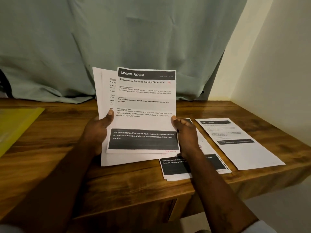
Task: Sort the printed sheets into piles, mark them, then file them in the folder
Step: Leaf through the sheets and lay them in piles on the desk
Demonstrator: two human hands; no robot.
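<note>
Two bare forearms reach forward from the bottom edge over a wooden table (50,157). Left hand (99,130) and right hand (185,133) each grip a stack of printed sheets (146,101) by its side edges, thumbs pressed on the front, fingers hidden behind. The stack is tilted up toward the camera, its lower edge just above or on the table; I cannot tell which. Its front page is headed "LIVING ROOM" and carries small red pen marks at the top right and bottom right corners. Beneath the right wrist lies a small pile of sheets (175,167) flat on the table, and just to its right a single sheet (240,145). A yellow folder (16,125) lies at the far left edge. A pale green curtain (117,39) hangs behind.
</note>
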